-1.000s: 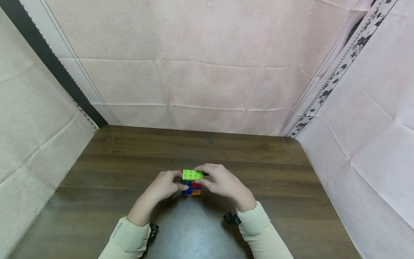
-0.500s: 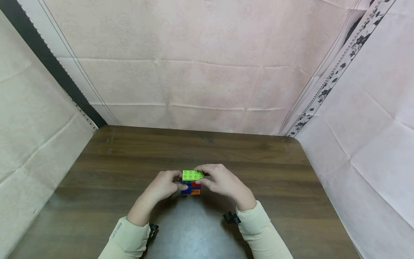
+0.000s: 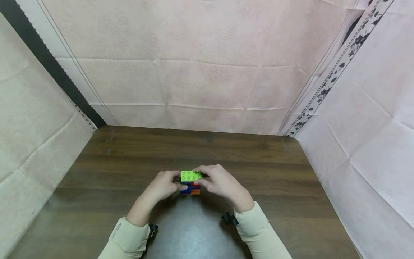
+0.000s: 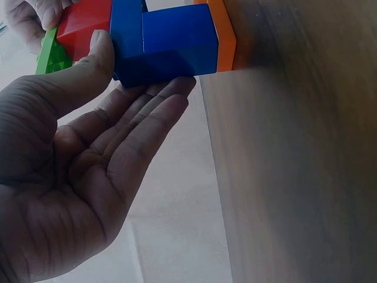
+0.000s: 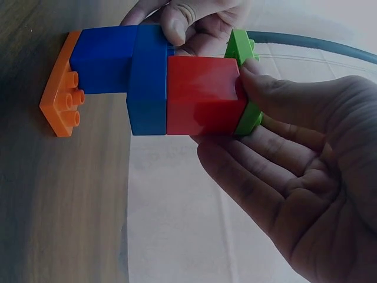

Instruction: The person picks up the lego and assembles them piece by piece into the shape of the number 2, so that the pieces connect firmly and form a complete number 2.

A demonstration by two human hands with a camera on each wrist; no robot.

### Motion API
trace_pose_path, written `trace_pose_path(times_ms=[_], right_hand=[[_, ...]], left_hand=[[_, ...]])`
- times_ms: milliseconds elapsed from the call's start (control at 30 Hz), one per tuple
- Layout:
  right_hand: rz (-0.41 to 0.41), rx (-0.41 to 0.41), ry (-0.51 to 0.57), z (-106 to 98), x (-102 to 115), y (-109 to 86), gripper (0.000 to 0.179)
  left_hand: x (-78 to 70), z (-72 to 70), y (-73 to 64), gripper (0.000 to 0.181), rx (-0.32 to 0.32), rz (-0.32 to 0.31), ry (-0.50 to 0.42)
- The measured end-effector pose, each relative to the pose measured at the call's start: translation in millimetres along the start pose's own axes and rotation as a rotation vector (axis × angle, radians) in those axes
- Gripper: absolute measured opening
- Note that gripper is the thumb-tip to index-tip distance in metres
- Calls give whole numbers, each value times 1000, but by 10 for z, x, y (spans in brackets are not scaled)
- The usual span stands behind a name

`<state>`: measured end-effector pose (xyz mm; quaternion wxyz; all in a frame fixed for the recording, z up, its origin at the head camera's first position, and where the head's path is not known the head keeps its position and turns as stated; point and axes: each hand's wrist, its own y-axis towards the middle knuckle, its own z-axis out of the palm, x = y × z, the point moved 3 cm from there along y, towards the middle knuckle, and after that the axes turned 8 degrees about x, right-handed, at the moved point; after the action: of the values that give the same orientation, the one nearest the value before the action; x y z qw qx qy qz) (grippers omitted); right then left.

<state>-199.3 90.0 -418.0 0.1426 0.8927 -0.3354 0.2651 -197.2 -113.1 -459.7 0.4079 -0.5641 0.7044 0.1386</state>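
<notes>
A small stack of building bricks stands on the table between the two hands. From the bottom it has a flat orange brick point(image 5: 56, 97), a tall blue brick point(image 5: 105, 60), a flatter blue brick point(image 5: 147, 91), a red brick point(image 5: 203, 97) and a flat lime-green brick point(image 3: 191, 176) on top. The left hand point(image 3: 164, 185) grips the blue part from the left, thumb in front and fingers behind. On the right, the right hand point(image 3: 220, 181) pinches the upper part, its thumb at the seam of red and green and its fingers behind the red brick.
The brown wooden table point(image 3: 136, 151) carries the stack near its middle. Pale cloth point(image 3: 200, 82) hangs behind the far edge and along both sides. Each sleeve cuff has a dark wrist camera point(image 3: 230, 218) on it.
In the head view the green brick has sunk very slightly, and less of the red brick shows under it. Both hands keep their hold with almost no movement.
</notes>
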Motion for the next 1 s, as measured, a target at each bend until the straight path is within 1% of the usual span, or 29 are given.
trace_pose_path(times_ms=[233,433,533,633,1000], right_hand=[[-2,4,22,-2,-7,-2,30],[20,1,17,4,-4,2,29],[27,4,5,8,11,6,29],[35,10,4,4,24,18,30],[80,41,38,-54,42,58,28]], left_hand=[[-3,7,4,25,2,6,0],[-7,-1,-7,24,3,8,13],[-7,-3,-5,24,8,3,4],[-5,-5,0,23,8,11,8],[0,3,13,24,6,12,20]])
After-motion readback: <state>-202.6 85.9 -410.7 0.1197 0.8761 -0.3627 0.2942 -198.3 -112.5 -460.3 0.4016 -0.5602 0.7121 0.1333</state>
